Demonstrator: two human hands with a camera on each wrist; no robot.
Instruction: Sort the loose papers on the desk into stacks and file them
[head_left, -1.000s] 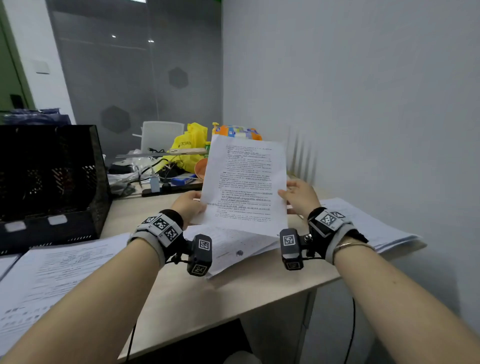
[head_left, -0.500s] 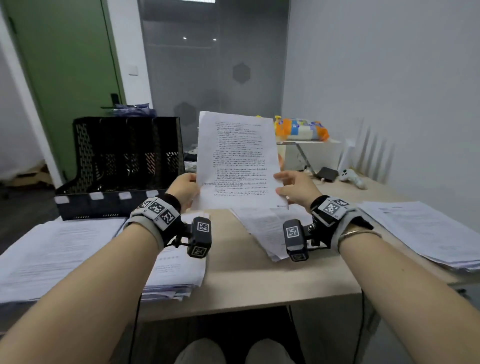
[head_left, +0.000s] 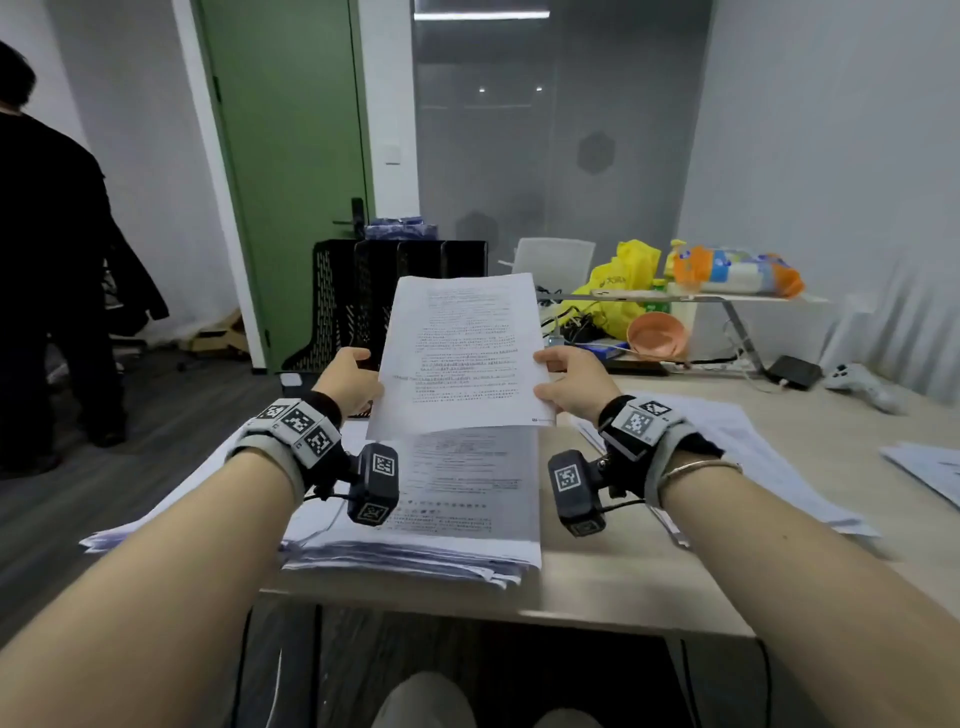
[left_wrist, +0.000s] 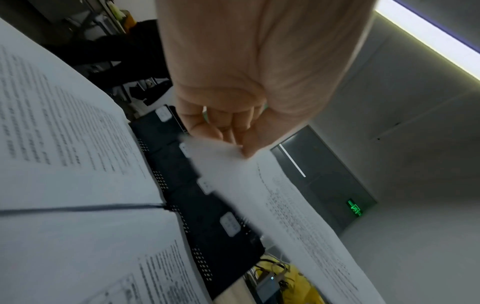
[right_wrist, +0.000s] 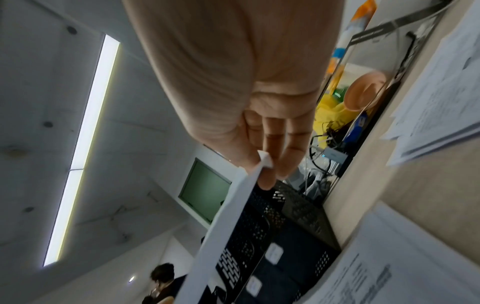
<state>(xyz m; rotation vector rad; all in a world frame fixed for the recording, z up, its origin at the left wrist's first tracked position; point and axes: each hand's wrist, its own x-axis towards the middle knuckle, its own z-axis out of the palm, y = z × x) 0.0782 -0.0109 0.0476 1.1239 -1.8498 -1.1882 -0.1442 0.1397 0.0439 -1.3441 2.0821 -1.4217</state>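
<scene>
Sheet in play: one printed sheet (head_left: 460, 353) is up in the air, tilted back toward the person's eyes, so the text can be read and a pile picked for it.
Left hand: the left hand (head_left: 349, 382) pinches the sheet's left edge, thumb in front and fingers behind; the left wrist view shows the fingertips (left_wrist: 233, 139) closed on the paper's edge.
Right hand: the right hand (head_left: 571, 382) pinches the right edge the same way, fingers (right_wrist: 267, 162) nipping the paper from both faces. Two grips at matching height hold a floppy page flat, I'd say.
Where it hangs: right above the near stack (head_left: 441, 519), clear of it, not touching.
Near stack: a thick pile at the desk's (head_left: 613, 582) front edge, corners slightly fanned, top page face up. It looks like the likeliest landing spot.
Other piles: a second pile (head_left: 743, 457) lies to the right, and another (head_left: 930, 467) at the far right edge, well apart so the groups don't mix.
File rack: the black mesh rack (head_left: 363, 296) stands upright at the back, behind the sheet, slots facing the person; I can't tell whether anything is in it.
Progress: sorting is under way, filing not yet begun, by my reckoning.
Background: a person in dark clothes (head_left: 47, 260) stands by the green door (head_left: 291, 156).
</scene>
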